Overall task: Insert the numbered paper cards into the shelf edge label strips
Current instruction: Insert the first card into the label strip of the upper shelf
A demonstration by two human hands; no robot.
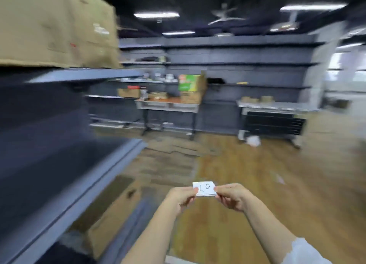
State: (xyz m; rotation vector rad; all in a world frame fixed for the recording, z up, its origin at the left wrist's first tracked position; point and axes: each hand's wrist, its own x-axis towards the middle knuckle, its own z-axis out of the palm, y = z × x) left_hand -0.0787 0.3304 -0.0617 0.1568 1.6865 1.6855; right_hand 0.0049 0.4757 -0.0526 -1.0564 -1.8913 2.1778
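Observation:
A small white paper card (205, 188) with handwritten digits is held out in front of me above the wooden floor. My left hand (181, 196) pinches its left end and my right hand (232, 196) pinches its right end. A grey shelf unit runs along my left; the front edge strip (83, 192) of its lower shelf slants from the bottom left toward the middle, well left of the card. Its upper shelf edge (85, 76) sits higher. The view is blurred by motion, so I cannot make out cards in the strips.
A large cardboard box (55, 26) sits on the top left shelf. Flattened cardboard (111, 210) lies on the floor beside the shelf base. Farther off stand a cluttered table (168, 105), a grey workbench (277, 107) and dark wall shelving (237, 61).

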